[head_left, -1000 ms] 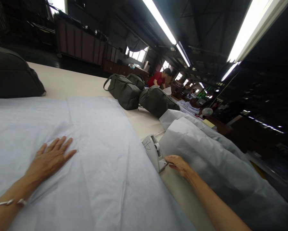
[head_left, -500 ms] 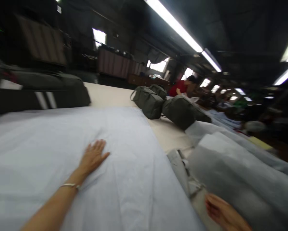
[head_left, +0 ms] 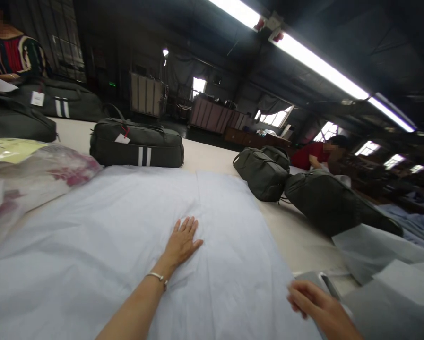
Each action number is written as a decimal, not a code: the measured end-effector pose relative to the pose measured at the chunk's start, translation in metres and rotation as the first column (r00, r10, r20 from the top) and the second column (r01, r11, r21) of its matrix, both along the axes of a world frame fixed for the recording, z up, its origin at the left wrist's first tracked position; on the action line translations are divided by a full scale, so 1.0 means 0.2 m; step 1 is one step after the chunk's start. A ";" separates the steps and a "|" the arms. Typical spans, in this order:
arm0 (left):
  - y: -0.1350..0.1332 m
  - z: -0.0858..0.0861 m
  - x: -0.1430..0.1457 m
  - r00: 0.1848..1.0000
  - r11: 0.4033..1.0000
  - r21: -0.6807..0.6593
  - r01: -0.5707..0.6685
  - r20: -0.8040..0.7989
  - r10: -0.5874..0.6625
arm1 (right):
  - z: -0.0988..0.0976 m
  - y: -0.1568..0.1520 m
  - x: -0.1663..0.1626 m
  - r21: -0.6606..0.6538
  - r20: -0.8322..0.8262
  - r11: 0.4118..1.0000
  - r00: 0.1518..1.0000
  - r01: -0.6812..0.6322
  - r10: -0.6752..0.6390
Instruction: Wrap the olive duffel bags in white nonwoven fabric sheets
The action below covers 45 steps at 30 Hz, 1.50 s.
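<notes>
A large pale bluish-white sheet, lightly creased, covers the near part of the table. My left hand lies flat on it, fingers spread, palm down. At the sheet's right edge is my right hand, its fingers curled in with the thumb close to them. Whether it pinches anything, I cannot tell. Just behind that hand, a grey-white object with a dark strip is partly hidden. Thin greyish sheets lie to the right of it.
A dark green bag with two white stripes stands beyond the sheet. More dark bags sit at far left and right. A clear plastic bundle lies left. People are at the far right and far left.
The view has swung left, bringing in the plastic bundle and another person. My right hand has moved in to the sheet's right edge; the left stays flat on the sheet.
</notes>
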<state>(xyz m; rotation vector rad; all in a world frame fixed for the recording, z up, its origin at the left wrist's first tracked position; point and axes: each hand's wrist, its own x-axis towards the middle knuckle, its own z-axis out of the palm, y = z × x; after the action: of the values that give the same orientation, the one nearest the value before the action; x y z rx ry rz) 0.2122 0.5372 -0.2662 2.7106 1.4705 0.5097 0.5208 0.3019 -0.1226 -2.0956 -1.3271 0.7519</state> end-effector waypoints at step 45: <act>0.07 -0.08 0.00 0.998 1.000 -0.004 0.006 0.066 -0.006 | -0.28 1.25 -0.68 0.054 0.299 0.998 0.953 0.028 -0.043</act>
<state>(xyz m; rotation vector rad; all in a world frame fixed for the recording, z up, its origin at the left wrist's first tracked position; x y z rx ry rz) 0.2125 0.5521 -0.2829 2.6668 1.4457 0.5893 0.3853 0.5511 -0.1777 -2.2525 -1.4424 0.3895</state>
